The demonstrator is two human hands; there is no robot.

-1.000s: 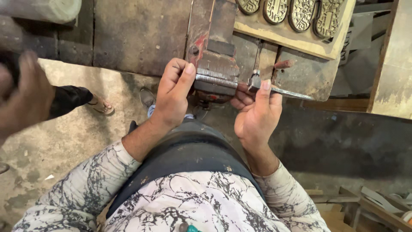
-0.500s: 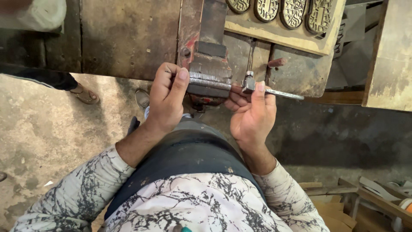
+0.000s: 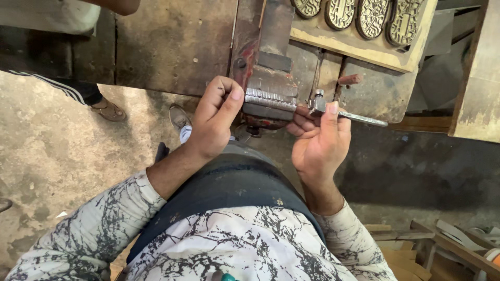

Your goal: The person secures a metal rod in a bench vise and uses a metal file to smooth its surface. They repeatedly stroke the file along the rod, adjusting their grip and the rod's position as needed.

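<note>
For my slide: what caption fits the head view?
Left hand steadies bench vise; right hand grips its handle bar.

Pretty cramped around the vise [image 3: 271, 96]: left hand [image 3: 216, 119] is pressed against its left side, right hand [image 3: 317, 143] is on the handle bar [image 3: 354, 117] to the right. Workbench [image 3: 177, 44] blocks everything behind, wooden board [image 3: 354, 44] with sole molds [image 3: 372, 15] crowds the upper right. Open room is lower left, over the concrete floor [image 3: 62, 156], though someone's sandaled foot [image 3: 108, 110] stands there
</note>
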